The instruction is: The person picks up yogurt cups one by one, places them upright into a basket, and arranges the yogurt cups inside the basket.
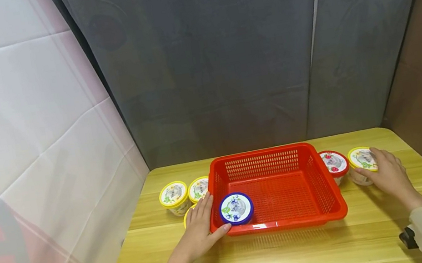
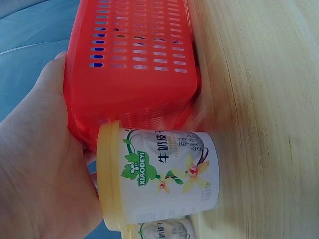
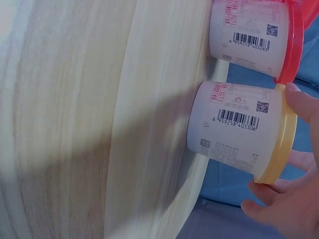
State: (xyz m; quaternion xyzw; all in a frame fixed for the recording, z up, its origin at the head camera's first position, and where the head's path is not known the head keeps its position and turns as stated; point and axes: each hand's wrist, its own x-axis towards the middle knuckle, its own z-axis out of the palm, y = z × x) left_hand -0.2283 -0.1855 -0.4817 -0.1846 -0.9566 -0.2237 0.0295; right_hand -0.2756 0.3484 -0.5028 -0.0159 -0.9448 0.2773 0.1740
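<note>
Wood-grain table (image 1: 289,259) bearing red basket (image 1: 300,221), grey backdrop (image 1: 217,66), white side sheet (image 1: 32,100)

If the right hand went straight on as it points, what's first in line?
Most likely the yellow-lidded tub, which the right hand seems to grip; how far the way runs free beyond it is unclear.
</note>
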